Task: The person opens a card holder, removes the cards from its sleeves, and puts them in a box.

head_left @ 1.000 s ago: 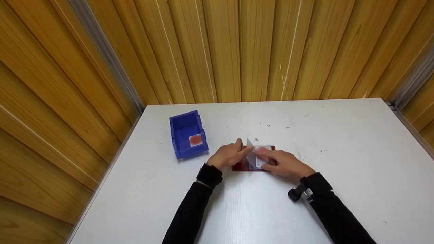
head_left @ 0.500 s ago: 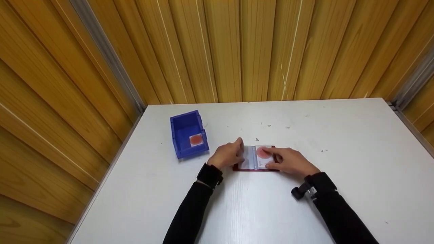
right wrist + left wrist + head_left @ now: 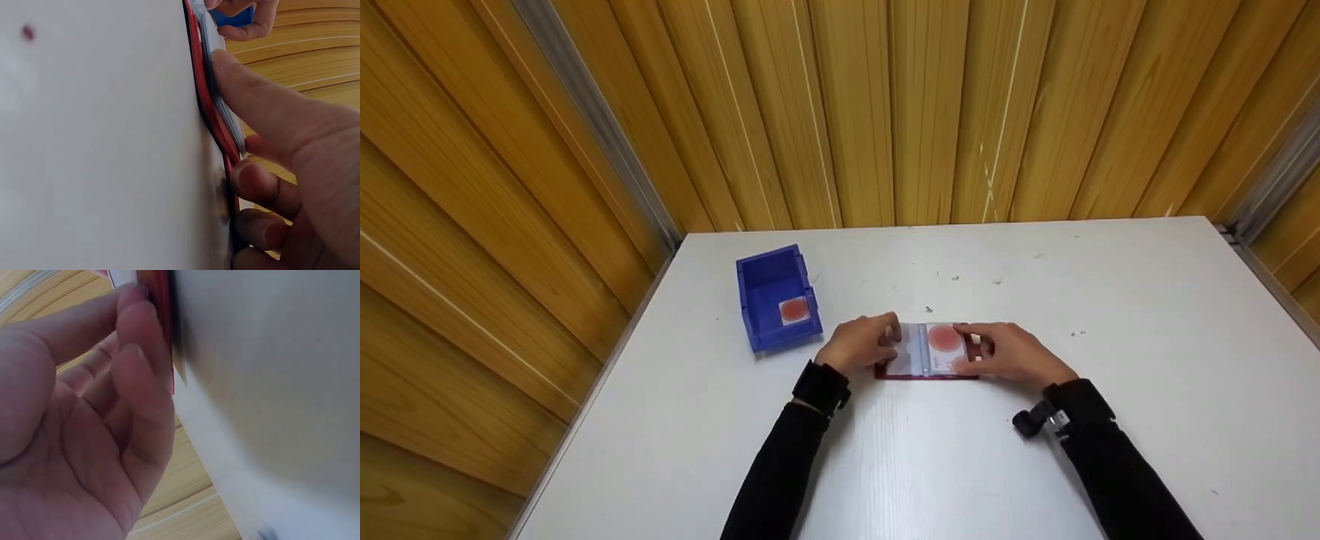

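Observation:
A small card holder (image 3: 913, 351) with a red cover and clear sleeves lies spread flat on the white table. A white card with a red disc print (image 3: 945, 337) shows in its right-hand page. My left hand (image 3: 855, 343) holds the left side, and in the left wrist view its thumb and fingertips meet at the red cover's edge (image 3: 160, 309). At the right edge, my right hand (image 3: 1014, 355) holds the sleeves and cover. The right wrist view shows its thumb on the stacked sleeves (image 3: 228, 109), other fingers curled along the cover's edge.
A blue bin (image 3: 755, 319) stands on the table left of the card holder. Inside it lies another card with a red disc (image 3: 794, 310). Wood-patterned panels (image 3: 855, 112) rise behind the white table (image 3: 885, 457) and along its left side.
A clear sleeve that stood upright between my hands has come down flat on the left. My right hand has slid rightward to the page's edge, uncovering more of the red disc.

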A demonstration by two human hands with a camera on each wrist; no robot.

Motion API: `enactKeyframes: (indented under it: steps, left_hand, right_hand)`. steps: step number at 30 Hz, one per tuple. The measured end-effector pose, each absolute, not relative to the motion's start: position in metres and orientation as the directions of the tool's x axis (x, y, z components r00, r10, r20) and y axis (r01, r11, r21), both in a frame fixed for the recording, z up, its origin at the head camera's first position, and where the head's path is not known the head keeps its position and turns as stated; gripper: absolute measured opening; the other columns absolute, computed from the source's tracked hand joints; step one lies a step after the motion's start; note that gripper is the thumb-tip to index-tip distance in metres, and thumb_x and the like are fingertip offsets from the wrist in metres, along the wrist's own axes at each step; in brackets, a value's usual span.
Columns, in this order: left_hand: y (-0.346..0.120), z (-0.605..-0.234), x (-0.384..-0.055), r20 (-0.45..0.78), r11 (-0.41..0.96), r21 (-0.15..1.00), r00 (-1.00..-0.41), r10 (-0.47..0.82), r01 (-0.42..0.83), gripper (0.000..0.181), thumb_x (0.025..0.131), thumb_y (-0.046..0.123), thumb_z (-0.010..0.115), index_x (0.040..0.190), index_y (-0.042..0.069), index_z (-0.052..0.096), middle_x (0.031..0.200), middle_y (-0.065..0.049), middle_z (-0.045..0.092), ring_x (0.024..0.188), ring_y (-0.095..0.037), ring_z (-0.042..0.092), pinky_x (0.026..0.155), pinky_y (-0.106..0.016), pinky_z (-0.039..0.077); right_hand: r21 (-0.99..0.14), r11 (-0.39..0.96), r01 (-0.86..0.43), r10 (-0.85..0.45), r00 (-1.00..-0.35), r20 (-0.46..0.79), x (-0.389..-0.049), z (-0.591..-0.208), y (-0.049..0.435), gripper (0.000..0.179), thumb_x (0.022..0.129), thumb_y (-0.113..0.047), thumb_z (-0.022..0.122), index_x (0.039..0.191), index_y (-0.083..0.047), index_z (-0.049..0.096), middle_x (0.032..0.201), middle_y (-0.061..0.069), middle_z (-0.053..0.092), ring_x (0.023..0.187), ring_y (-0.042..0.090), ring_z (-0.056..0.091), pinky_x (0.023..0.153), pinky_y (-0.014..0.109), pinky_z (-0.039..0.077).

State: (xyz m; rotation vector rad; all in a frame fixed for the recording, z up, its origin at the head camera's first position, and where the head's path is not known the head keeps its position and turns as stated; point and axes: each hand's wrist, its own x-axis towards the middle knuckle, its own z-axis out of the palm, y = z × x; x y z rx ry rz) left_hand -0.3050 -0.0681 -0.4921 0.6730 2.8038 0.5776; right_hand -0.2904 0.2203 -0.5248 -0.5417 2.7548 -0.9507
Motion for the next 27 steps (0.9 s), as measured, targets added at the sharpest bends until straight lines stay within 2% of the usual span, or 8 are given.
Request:
enactKeyframes:
  steps: [11, 15, 17, 22, 24, 27]
  left_hand:
    - [-0.065, -0.490, -0.304, -0.143, 0.830, 0.424, -0.878, 0.457, 0.363, 0.023, 0.096, 0.023, 0.075, 0.116, 0.017, 0.065, 0.093, 0.003, 0.067, 0.082, -0.014, 0.057, 0.076, -0.030, 0.047]
    - [-0.057, -0.493, -0.304, -0.077, 0.843, 0.364, -0.889, 0.452, 0.397, 0.018, 0.096, 0.022, 0.074, 0.112, 0.018, 0.068, 0.092, 0.002, 0.070, 0.083, -0.015, 0.060, 0.079, -0.034, 0.049]
    - [-0.051, -0.495, -0.303, -0.040, 0.836, 0.370, -0.892, 0.450, 0.405, 0.018, 0.095, 0.022, 0.073, 0.113, 0.018, 0.071, 0.088, 0.001, 0.070, 0.082, -0.016, 0.061, 0.079, -0.036, 0.050]
    - [-0.036, -0.501, -0.300, -0.054, 0.746, 0.580, -0.899, 0.435, 0.326, 0.028, 0.097, 0.023, 0.069, 0.123, 0.013, 0.073, 0.084, 0.002, 0.069, 0.073, -0.009, 0.059, 0.072, -0.028, 0.048]
    - [-0.033, -0.503, -0.299, -0.097, 0.657, 0.715, -0.897, 0.430, 0.238, 0.030, 0.100, 0.023, 0.067, 0.126, 0.007, 0.070, 0.078, 0.002, 0.067, 0.065, -0.006, 0.056, 0.065, -0.024, 0.047]
    - [-0.031, -0.506, -0.298, -0.178, 0.449, 0.893, -0.893, 0.413, 0.029, 0.030, 0.102, 0.019, 0.065, 0.124, -0.001, 0.067, 0.069, 0.002, 0.063, 0.055, -0.006, 0.053, 0.055, -0.021, 0.044]
  right_hand:
    - [-0.648, 0.709, -0.280, -0.408, -0.911, -0.053, -0.291, -0.524, 0.227, 0.083, 0.077, -0.048, 0.090, 0.147, -0.015, 0.059, 0.077, -0.001, 0.054, 0.075, 0.016, 0.050, 0.064, 0.025, 0.037]
    - [-0.654, 0.703, -0.279, -0.413, -0.909, -0.057, -0.291, -0.525, 0.227, 0.083, 0.077, -0.047, 0.090, 0.147, -0.014, 0.059, 0.077, -0.001, 0.054, 0.075, 0.016, 0.050, 0.064, 0.025, 0.038]
    - [-0.656, 0.700, -0.280, -0.413, -0.909, -0.053, -0.291, -0.525, 0.227, 0.082, 0.077, -0.046, 0.090, 0.147, -0.013, 0.059, 0.077, -0.001, 0.055, 0.075, 0.015, 0.050, 0.064, 0.024, 0.038]
    - [-0.653, 0.692, -0.310, -0.428, -0.903, -0.026, -0.292, -0.526, 0.227, 0.080, 0.078, -0.042, 0.091, 0.146, -0.013, 0.060, 0.076, -0.002, 0.054, 0.073, 0.013, 0.049, 0.063, 0.023, 0.038]
    - [-0.652, 0.689, -0.317, -0.434, -0.901, -0.020, -0.292, -0.526, 0.227, 0.079, 0.078, -0.042, 0.090, 0.145, -0.012, 0.060, 0.076, -0.002, 0.054, 0.073, 0.013, 0.049, 0.062, 0.024, 0.038]
    - [-0.649, 0.692, -0.316, -0.431, -0.902, -0.020, -0.291, -0.525, 0.226, 0.078, 0.079, -0.041, 0.090, 0.145, -0.012, 0.061, 0.076, -0.002, 0.054, 0.073, 0.014, 0.049, 0.062, 0.024, 0.038]
